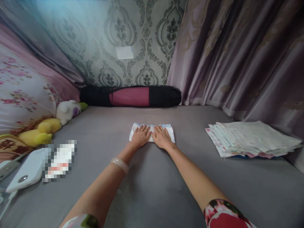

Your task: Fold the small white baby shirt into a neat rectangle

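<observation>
One small white folded cloth [152,131], blue-trimmed

This is a bedroom in a home. A wide bed [152,177] under a grey sheet fills the room. Behind the bed stands a wall of damask wallpaper [133,34]. To the right of the bed hang heavy mauve curtains [237,57]. On the bed's left edge lie a floral pillow [21,91] and soft toys [54,122]; a rolled mat in a bag [130,96] lies along its far edge.
</observation>
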`<state>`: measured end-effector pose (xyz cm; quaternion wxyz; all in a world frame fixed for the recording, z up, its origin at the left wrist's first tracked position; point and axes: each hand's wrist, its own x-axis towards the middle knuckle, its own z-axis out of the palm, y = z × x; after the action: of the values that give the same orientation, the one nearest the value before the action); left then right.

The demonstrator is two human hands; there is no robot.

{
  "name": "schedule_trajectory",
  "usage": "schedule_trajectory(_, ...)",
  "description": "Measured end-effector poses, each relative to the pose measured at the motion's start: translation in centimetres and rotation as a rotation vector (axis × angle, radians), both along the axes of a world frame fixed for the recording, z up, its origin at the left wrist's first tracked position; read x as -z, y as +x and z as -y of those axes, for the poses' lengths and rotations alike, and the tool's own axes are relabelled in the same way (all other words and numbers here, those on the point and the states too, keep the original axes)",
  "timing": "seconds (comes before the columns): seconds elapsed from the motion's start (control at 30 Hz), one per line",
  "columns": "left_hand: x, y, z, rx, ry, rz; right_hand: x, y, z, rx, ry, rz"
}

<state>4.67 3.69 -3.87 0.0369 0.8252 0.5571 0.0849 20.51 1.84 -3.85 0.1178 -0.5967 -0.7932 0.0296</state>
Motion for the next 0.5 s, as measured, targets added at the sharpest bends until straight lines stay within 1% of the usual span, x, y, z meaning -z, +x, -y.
schedule_trajectory(0.13,0.2,-1.2,-0.3,-0.059,0.027,-0.029,0.2,0.7,-0.1,0.094,0.015,0.034)
schedule_trajectory(0.3,0.4,-3.0,-0.3,-0.116,-0.010,-0.007,0.3,1.8,-0.2,0.189,-0.021,0.054)
schedule_trajectory(0.5,0.5,-4.5,0.1,-0.163,-0.043,0.028,0.5,2.9,-0.1,0.312,-0.025,0.050)
